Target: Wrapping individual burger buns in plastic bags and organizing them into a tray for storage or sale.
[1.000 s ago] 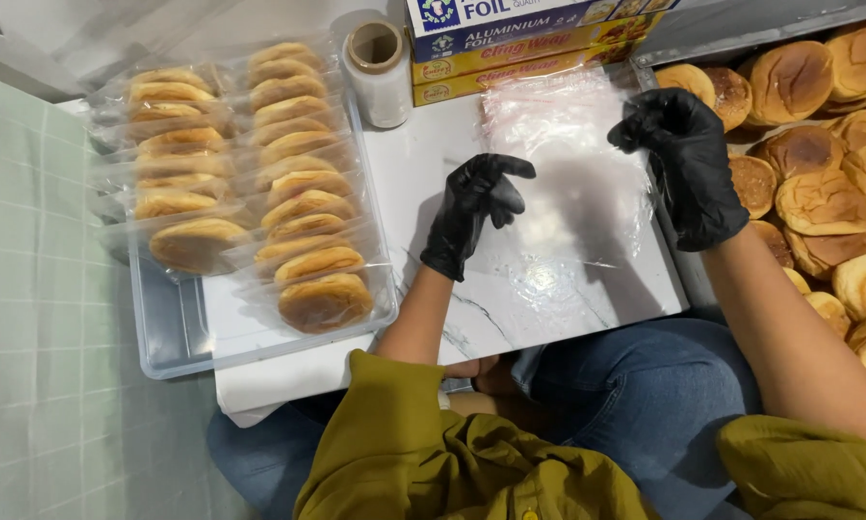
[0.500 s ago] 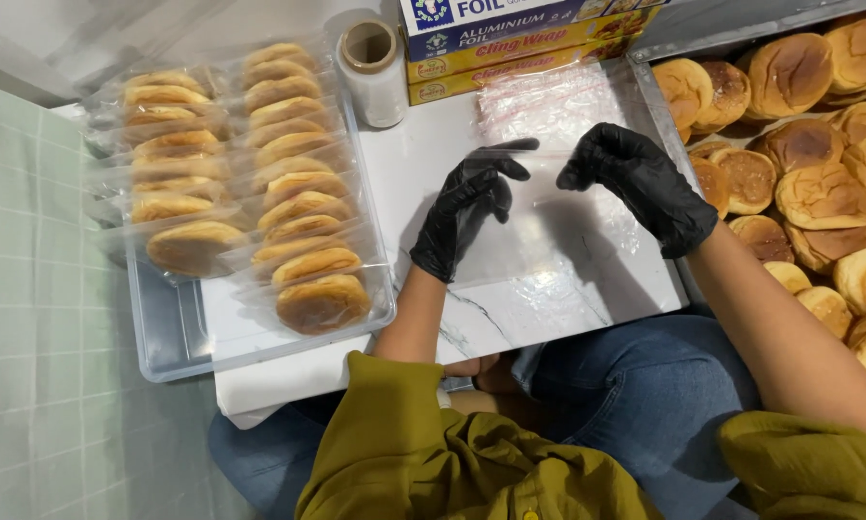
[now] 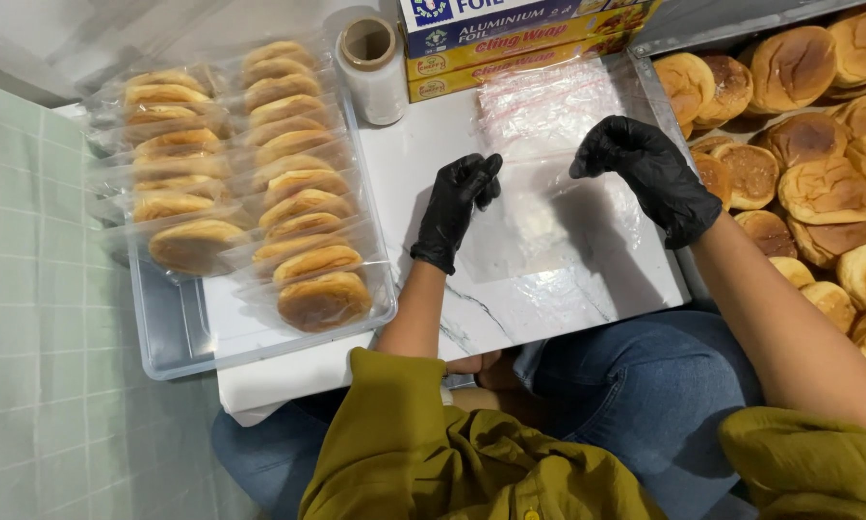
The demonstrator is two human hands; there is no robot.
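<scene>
Cling film point(image 3: 539, 207), a clear sheet, lies stretched flat on the white marble board point(image 3: 423, 164), most likely so that something can be set on its middle and wrapped. Both hands wear black gloves and hold the sheet by its far edge: the left hand point(image 3: 457, 207) pinches the edge at the sheet's left side with fingertips together, and the right hand point(image 3: 645, 173) does the same at the sheet's right side, fingers curled down onto the film. The two hands are apart, with the width of the sheet between them, which keeps the film taut and uncreased (whether the edge is lifted off the board or pressed to it I cannot tell). Beyond the sheet, at the board's far side, stand stacked boxes of foil and wrap point(image 3: 519, 39), and just left of these a roll of clear film point(image 3: 370, 67) stands upright, close enough for the next length to be pulled. Left of the board, a clear plastic tray point(image 3: 178, 342) holds two rows of wrapped buns point(image 3: 303, 217), leaning one on another like filed cards. Right of the board, a heap of bare buns point(image 3: 818, 154) lies within reach of the right hand.
</scene>
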